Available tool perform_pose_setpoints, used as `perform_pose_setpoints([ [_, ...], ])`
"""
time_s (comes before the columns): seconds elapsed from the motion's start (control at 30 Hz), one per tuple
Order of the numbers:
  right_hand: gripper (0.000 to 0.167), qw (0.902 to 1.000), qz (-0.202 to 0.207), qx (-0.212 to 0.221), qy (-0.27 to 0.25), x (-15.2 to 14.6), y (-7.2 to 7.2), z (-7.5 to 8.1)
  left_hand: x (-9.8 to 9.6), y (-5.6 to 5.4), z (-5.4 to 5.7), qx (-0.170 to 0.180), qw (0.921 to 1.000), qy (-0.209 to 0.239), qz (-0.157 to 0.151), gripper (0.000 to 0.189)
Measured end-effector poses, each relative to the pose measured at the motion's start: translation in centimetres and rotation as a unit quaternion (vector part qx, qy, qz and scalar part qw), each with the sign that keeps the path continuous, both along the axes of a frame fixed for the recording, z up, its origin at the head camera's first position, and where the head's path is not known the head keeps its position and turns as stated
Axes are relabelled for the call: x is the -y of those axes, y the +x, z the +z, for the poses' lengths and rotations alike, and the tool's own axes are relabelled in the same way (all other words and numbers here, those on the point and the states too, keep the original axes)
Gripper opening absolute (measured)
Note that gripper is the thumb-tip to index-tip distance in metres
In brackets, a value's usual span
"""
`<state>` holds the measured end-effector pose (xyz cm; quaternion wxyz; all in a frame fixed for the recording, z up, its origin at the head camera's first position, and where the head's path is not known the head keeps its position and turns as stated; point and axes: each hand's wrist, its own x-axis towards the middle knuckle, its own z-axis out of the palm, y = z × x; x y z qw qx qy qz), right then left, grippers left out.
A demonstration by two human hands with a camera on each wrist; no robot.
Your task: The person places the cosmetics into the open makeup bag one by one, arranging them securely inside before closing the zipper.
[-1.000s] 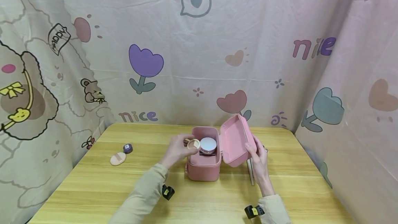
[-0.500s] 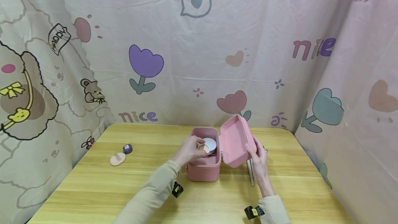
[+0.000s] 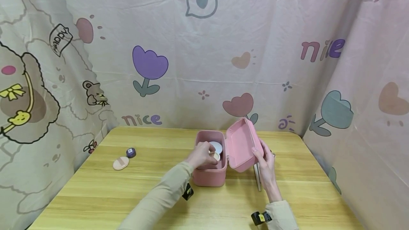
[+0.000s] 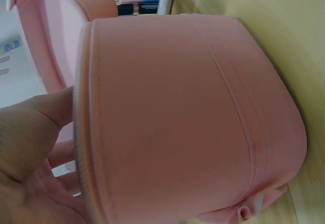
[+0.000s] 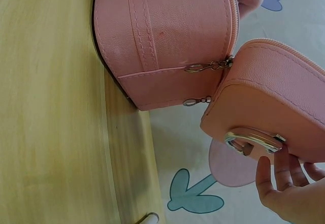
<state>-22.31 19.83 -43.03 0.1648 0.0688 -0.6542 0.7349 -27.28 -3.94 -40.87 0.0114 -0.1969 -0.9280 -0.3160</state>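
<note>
A pink zippered cosmetic case (image 3: 209, 178) stands on the wooden table, its lid (image 3: 241, 144) swung out to the right. My left hand (image 3: 202, 154) reaches down over the left rim and pinches a small round, cream-rimmed item (image 3: 217, 156) inside the case. Just behind that item lies a white-topped round container (image 3: 216, 147). In the left wrist view the case wall (image 4: 167, 117) hides most of what the fingers hold. My right hand (image 3: 266, 162) grips the lid by its outer side, with fingertips beside the metal-trimmed handle (image 5: 254, 138) in the right wrist view.
At the left of the table sit a small purple jar (image 3: 131, 152) and an oval powder puff (image 3: 121, 163). Slim pale sticks (image 3: 257, 178) lie under the right hand. Beyond the case are pink-blue and black items (image 4: 139, 0). A patterned cloth (image 3: 191, 63) hangs behind.
My left hand has moved right and lowered into the case, carrying the round item from over the left rim to beside the white-topped container. The right hand and lid stay put.
</note>
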Motion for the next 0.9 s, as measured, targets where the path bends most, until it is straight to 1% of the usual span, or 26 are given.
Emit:
perform_pose_setpoints([
  [0.13, 0.053, 1.0, 0.0, -0.002, 0.002, 0.0, 0.0, 0.0, -0.6, -0.1, -0.2, 0.004, 0.9997, -0.023, 0.008, 0.042],
  [0.3, 0.052, 1.0, 0.0, -0.006, 0.003, 0.0, 0.0, -0.1, -1.1, -0.3, -0.4, 0.012, 0.9991, -0.035, 0.02, 0.04],
  [0.5, 0.052, 1.0, -0.001, -0.005, 0.001, 0.0, 0.0, -0.1, -1.4, -0.4, -0.6, -0.005, 0.9978, -0.064, 0.018, 0.037],
  [0.7, 0.053, 1.0, 0.001, -0.004, -0.002, 0.0, -0.1, -0.2, -1.8, -0.7, -1.1, -0.028, 0.9942, -0.102, 0.018, 0.033],
  [0.83, 0.053, 1.0, -0.002, -0.005, -0.003, 0.0, -0.1, -0.2, -2.0, -0.9, -1.4, -0.036, 0.9933, -0.108, 0.021, 0.032],
  [0.9, 0.053, 1.0, -0.003, -0.003, -0.002, 0.0, -0.1, -0.2, -2.0, -0.9, -1.4, -0.034, 0.9933, -0.108, 0.023, 0.031],
])
